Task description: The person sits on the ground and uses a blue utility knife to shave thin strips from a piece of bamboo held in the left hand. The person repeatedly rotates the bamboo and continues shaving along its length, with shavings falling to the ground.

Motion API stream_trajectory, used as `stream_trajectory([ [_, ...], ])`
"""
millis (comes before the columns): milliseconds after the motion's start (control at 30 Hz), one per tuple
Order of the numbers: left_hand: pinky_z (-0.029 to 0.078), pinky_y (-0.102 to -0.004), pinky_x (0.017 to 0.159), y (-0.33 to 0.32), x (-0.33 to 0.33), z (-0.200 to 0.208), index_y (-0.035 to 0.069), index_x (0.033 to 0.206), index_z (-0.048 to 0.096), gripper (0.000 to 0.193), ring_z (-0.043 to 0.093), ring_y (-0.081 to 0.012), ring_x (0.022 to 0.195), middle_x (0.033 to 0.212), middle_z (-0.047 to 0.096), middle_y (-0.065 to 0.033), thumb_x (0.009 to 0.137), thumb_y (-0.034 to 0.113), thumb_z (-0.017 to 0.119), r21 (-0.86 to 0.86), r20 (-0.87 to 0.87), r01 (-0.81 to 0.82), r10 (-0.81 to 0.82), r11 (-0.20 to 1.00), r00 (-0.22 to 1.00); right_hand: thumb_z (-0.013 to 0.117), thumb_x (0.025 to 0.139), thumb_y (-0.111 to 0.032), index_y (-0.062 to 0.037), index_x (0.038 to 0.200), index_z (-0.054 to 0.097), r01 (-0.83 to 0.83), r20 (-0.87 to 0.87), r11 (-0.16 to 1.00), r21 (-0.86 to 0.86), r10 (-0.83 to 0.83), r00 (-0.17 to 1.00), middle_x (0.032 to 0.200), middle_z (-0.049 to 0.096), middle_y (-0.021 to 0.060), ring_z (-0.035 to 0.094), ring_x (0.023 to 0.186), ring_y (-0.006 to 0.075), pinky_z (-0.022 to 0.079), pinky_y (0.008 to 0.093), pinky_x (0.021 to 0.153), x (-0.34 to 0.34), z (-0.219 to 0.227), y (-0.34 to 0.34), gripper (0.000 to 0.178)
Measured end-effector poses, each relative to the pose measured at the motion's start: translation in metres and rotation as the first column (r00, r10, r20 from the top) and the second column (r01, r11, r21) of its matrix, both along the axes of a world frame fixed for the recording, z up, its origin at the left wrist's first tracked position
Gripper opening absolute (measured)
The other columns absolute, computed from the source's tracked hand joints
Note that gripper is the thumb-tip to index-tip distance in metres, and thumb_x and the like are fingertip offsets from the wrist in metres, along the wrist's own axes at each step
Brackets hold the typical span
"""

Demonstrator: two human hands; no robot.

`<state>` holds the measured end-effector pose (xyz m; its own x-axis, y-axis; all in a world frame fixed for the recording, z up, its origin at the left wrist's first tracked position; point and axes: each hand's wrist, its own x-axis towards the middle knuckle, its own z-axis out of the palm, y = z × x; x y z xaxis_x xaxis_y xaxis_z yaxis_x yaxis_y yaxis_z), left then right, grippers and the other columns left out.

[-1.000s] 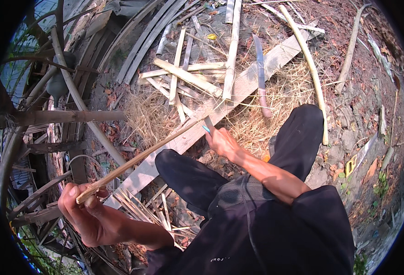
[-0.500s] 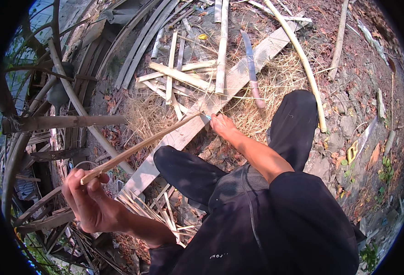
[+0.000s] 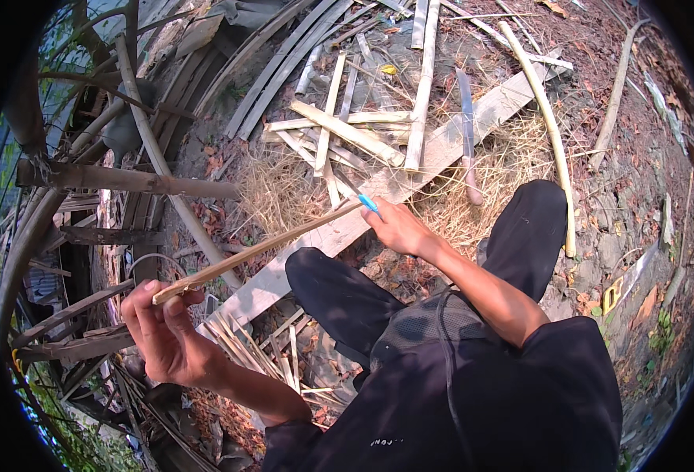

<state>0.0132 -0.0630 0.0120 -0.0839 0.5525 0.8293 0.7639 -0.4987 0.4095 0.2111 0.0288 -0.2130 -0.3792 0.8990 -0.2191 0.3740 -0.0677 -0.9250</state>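
Note:
My left hand (image 3: pixel 166 334) grips the near end of a long, thin wooden strip (image 3: pixel 256 250), fingers and thumb pinched around it. The strip slants up to the right, its far end at the wooden plank (image 3: pixel 339 232). My right hand (image 3: pixel 398 228) is closed on a small knife with a blue handle (image 3: pixel 370 206). Its narrow blade (image 3: pixel 350 187) points up and left, crossing near the strip's far end; whether it touches the strip I cannot tell. Pale fibre shavings (image 3: pixel 272 197) lie around the plank.
A machete (image 3: pixel 467 118) lies across the plank's far part. Beyond are split bamboo pieces (image 3: pixel 347 134) and a curved pole (image 3: pixel 547 118). A yellow-handled saw (image 3: pixel 613 295) lies at right. Thin strips (image 3: pixel 244 346) are piled near my left forearm; a pole frame (image 3: pixel 127 179) stands at left.
The whole view has shifted, with the scene sliding right. My right hand has turned, so more of the blue handle and the blade shows. My left hand still holds the strip.

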Motion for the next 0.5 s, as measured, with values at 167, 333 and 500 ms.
stream_trajectory([
  [167, 0.051, -0.0259, 0.053, 0.013, 0.023, 0.007, -0.007, 0.099, 0.060, 0.020, 0.056, -0.0180, 0.071, 0.093, 0.055, -0.0155, 0.087, 0.009, 0.060, 0.023, -0.143, 0.085, -0.081, 0.996, 0.986, 0.049, 0.094, -0.018, 0.0009, 0.100, 0.042, -0.021, -0.213, 0.971, 0.238, 0.073, 0.974, 0.054, 0.051, 0.0206, 0.054, 0.054, 0.0414, 0.040, 0.0482, 0.051, 0.010, 0.133, -0.058, 0.021],
  [333, 0.044, -0.0250, 0.047, 0.024, 0.041, 0.015, -0.003, 0.084, 0.060, 0.018, 0.053, -0.0183, 0.060, 0.076, 0.052, -0.0128, 0.074, 0.010, 0.069, 0.046, -0.202, 0.172, -0.159, 0.984, 0.966, 0.046, 0.094, -0.020, 0.0009, 0.103, 0.041, -0.052, -0.080, 0.942, 0.331, 0.083, 0.993, 0.055, 0.054, 0.0217, 0.056, 0.054, 0.0424, 0.044, 0.0512, 0.050, 0.016, 0.160, -0.069, 0.024],
  [500, 0.046, -0.0276, 0.052, 0.016, 0.032, 0.016, -0.007, 0.092, 0.058, 0.026, 0.050, -0.0188, 0.068, 0.089, 0.052, -0.0160, 0.089, 0.018, 0.063, -0.025, -0.298, 0.209, -0.207, 0.978, 0.932, 0.048, 0.092, -0.020, 0.0007, 0.102, 0.042, 0.027, -0.062, 0.915, 0.402, -0.003, 0.998, 0.055, 0.055, 0.0217, 0.058, 0.054, 0.0416, 0.046, 0.0507, 0.050, 0.011, 0.130, -0.075, 0.023],
])
